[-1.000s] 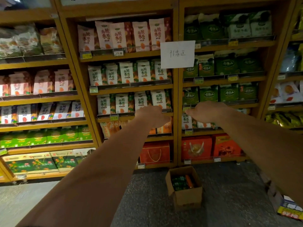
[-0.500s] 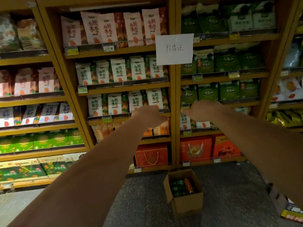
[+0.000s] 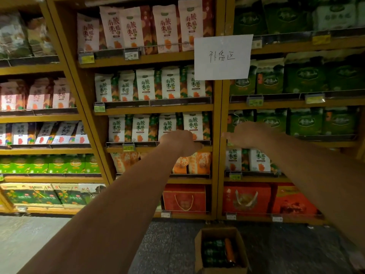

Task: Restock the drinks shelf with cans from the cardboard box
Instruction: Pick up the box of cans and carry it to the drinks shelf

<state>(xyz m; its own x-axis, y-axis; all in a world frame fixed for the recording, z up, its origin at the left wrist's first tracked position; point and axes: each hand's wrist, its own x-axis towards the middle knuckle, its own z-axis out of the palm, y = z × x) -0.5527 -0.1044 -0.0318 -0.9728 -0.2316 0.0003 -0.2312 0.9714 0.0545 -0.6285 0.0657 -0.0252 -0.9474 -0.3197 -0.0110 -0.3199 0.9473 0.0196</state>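
two bare hands reach out to the shelves, cans low in the box

the left hand point(image 3: 180, 142) is in front of the white snack pouches point(image 3: 192, 125), fingers folded away from view, so i cannot tell their grasp. the right hand point(image 3: 248, 135) is just right of the wooden shelf post point(image 3: 220, 165), fingers released and stretched left. the cardboard box point(image 3: 220, 233) sits on the near floor with green cans point(image 3: 214, 252) and one orange can point(image 3: 229, 250) inside.

Full shelves point(image 3: 154, 110); open-topped cardboard box point(image 3: 221, 270)
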